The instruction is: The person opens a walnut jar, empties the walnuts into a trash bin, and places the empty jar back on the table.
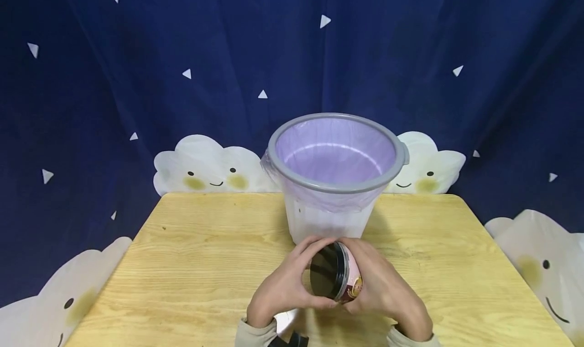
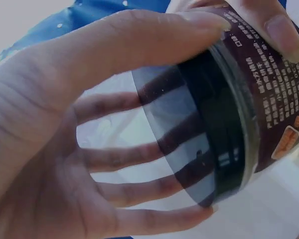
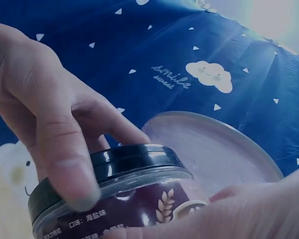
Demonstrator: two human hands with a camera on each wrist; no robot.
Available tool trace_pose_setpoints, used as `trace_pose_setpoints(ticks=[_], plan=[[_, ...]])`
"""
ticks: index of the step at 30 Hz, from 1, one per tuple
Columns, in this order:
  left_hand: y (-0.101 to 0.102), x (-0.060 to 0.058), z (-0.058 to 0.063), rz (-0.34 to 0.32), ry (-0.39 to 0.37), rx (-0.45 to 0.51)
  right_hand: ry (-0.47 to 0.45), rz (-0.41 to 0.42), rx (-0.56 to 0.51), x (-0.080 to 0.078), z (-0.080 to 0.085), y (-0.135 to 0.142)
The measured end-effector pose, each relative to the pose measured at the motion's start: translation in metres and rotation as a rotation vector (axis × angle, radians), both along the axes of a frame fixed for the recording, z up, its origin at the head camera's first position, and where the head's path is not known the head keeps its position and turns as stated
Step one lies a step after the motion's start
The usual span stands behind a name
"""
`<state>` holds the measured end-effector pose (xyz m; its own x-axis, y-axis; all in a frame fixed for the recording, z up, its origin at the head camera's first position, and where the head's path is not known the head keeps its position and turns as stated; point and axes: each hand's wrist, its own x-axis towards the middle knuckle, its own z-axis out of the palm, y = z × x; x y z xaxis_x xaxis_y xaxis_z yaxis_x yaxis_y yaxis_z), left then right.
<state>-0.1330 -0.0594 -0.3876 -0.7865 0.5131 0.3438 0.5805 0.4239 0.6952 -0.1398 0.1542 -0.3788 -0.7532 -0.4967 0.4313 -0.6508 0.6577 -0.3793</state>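
Note:
Tilted on its side above the table, a jar [image 1: 354,280] with a maroon and pink label is held between both hands. Its lid [image 1: 326,271] has a black rim and a dark see-through top, facing left. My left hand [image 1: 292,286] grips the lid, thumb on the near side and fingers spread round the far side. Through the clear top [image 2: 162,107], the left fingers show in the left wrist view. The jar's labelled body is gripped by my right hand [image 1: 380,281], its thumb [image 2: 286,37] lying across the printed label. The lid sits on the jar.
Just beyond the hands stands a white bin [image 1: 326,223] with a grey rim and a purplish plastic liner [image 1: 335,149]. The wooden table [image 1: 205,256] extends to both sides. Behind hangs a dark blue curtain [image 1: 228,48] with white triangles and smiling clouds.

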Motion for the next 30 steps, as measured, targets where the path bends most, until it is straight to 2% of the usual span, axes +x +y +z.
trace_pose_setpoints(ticks=[4, 11, 17, 24, 30], plan=[[-0.001, 0.003, 0.002, 0.010, -0.009, 0.018, -0.002, 0.018, -0.004, 0.002, 0.003, 0.000], [0.002, 0.004, 0.000, -0.094, 0.029, 0.026, -0.016, 0.012, 0.000, 0.011, 0.009, 0.006], [0.003, 0.008, 0.004, -0.065, 0.029, -0.014, -0.001, 0.034, -0.007, 0.014, 0.010, 0.006], [0.000, 0.009, 0.007, -0.103, 0.067, -0.003, 0.013, 0.064, -0.024, 0.015, 0.008, 0.004], [-0.002, 0.010, 0.007, -0.086, 0.079, -0.033, 0.017, 0.034, -0.009, 0.017, 0.005, 0.006]])
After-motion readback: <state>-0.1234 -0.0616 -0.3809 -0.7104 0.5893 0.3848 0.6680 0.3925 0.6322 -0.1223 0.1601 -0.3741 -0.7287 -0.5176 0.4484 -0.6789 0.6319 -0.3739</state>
